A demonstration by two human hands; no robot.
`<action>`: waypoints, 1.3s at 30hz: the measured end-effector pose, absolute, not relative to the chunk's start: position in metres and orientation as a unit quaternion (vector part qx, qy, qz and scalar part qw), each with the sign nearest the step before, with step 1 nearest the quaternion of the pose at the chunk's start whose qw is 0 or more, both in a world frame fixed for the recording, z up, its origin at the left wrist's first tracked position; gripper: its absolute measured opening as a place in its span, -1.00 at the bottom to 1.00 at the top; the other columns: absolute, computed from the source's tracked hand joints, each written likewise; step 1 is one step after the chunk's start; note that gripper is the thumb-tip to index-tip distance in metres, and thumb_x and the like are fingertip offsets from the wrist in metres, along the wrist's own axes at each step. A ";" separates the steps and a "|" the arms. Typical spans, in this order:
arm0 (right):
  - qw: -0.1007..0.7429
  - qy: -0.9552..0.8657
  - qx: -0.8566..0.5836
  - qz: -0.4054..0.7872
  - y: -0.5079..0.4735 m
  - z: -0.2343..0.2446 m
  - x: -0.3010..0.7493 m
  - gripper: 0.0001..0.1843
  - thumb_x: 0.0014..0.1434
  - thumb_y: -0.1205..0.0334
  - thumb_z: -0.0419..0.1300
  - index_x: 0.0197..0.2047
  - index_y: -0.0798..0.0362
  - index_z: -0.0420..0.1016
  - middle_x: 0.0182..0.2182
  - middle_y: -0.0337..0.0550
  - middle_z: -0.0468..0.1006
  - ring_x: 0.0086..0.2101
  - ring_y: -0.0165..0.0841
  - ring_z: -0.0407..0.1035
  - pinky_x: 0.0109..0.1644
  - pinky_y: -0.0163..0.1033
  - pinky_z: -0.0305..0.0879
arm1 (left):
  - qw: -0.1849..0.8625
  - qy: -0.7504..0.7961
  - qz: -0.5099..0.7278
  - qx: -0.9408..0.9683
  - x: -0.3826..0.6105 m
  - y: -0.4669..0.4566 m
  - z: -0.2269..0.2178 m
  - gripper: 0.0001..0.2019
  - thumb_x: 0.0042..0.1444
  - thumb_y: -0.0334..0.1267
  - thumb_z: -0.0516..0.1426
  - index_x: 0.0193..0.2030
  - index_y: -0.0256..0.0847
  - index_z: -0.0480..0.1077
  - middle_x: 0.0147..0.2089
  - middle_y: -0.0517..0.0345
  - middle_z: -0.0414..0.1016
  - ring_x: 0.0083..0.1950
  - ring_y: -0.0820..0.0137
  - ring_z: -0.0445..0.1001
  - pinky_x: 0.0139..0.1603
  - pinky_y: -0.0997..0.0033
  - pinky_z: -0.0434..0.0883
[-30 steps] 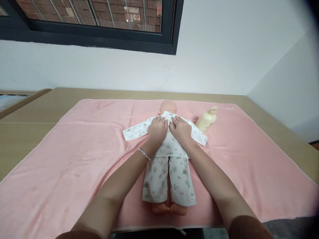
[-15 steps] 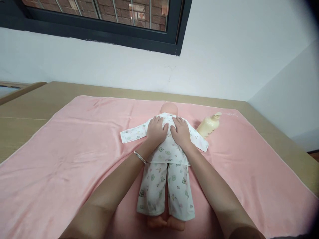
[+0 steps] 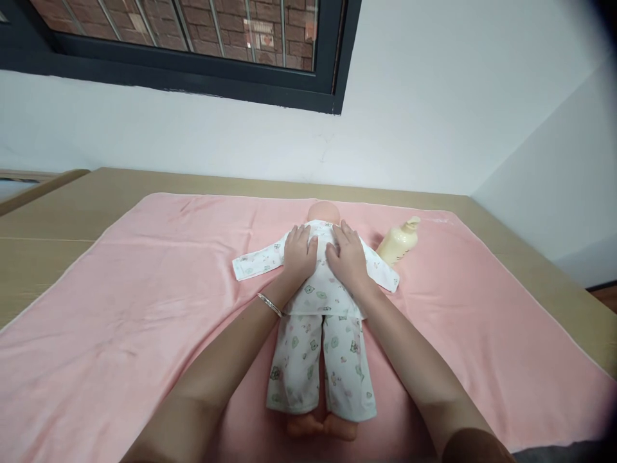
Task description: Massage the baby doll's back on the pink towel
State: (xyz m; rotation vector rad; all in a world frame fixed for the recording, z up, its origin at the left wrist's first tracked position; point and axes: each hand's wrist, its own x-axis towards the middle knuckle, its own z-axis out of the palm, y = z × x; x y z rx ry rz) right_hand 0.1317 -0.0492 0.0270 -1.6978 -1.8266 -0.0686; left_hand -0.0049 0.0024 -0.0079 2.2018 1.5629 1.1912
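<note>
A baby doll [image 3: 322, 292] in white printed pajamas lies face down, its bald head pointing away from me and its bare feet toward me. Both sleeves are spread out to the sides. My left hand [image 3: 299, 252] rests flat on the left of its upper back, fingers stretched out. On the right of the upper back lies my right hand [image 3: 348, 255], also flat with its fingers apart. The two thumbs point toward each other with a strip of shirt between them. Beyond the doll's right sleeve, a pale yellow pump bottle [image 3: 399, 241] lies tilted on its side.
A pink blanket [image 3: 144, 302] spreads under the doll and bottle. It covers most of a wooden table [image 3: 520, 251], whose far edge meets a white wall [image 3: 409, 128]. A dark-framed window [image 3: 289, 83] is set in the wall at the upper left.
The view has shifted slightly. Both hands stay on the doll's upper back; the left thumb has drawn in a little toward its fingers. The doll and bottle keep their places.
</note>
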 end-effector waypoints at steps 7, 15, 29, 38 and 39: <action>0.242 -0.762 -0.601 -0.005 -0.057 0.030 0.116 -0.48 0.33 0.22 -0.02 0.31 0.12 0.35 0.36 0.07 0.21 0.38 -0.03 0.00 0.45 0.23 -0.13 | 0.107 0.490 0.451 0.738 -0.008 -0.002 -0.008 -0.36 0.39 0.01 -0.34 0.36 -0.31 0.20 0.40 -0.14 0.28 0.50 0.15 0.11 0.51 -0.07 0.06; 0.254 -0.741 -0.622 -0.007 -0.057 0.031 0.117 -0.48 0.34 0.23 -0.01 0.32 0.16 0.33 0.40 0.10 0.14 0.40 -0.01 -0.06 0.46 0.21 -0.14 | 0.133 0.492 0.457 0.729 -0.007 -0.003 -0.007 -0.30 0.37 0.10 -0.36 0.34 -0.29 0.24 0.37 -0.12 0.32 0.49 0.11 0.12 0.52 -0.09 0.04; 0.296 -0.745 -0.598 0.003 -0.053 0.028 0.121 -0.52 0.30 0.24 0.04 0.24 0.12 0.42 0.35 0.09 0.23 0.36 0.00 0.05 0.44 0.25 -0.11 | 0.133 0.491 0.467 0.723 -0.007 -0.002 -0.008 -0.32 0.37 0.10 -0.31 0.27 -0.32 0.32 0.31 -0.21 0.39 0.46 0.06 0.19 0.48 -0.18 0.08; 0.407 -0.718 -0.565 0.002 -0.045 0.025 0.133 -0.58 0.27 0.28 0.04 0.15 0.11 0.48 0.22 0.06 0.44 0.26 -0.10 0.28 0.42 0.22 0.03 | 0.130 0.486 0.471 0.725 -0.006 -0.003 -0.008 -0.33 0.37 0.11 -0.32 0.25 -0.30 0.34 0.28 -0.18 0.42 0.44 0.05 0.20 0.46 -0.17 0.09; 0.441 -0.707 -0.552 -0.009 -0.051 0.035 0.134 -0.57 0.28 0.27 0.03 0.17 0.09 0.46 0.21 0.03 0.45 0.24 -0.12 0.30 0.42 0.23 0.05 | 0.131 0.486 0.470 0.724 -0.006 -0.003 -0.008 -0.32 0.37 0.11 -0.32 0.25 -0.30 0.34 0.28 -0.18 0.42 0.44 0.05 0.20 0.46 -0.18 0.09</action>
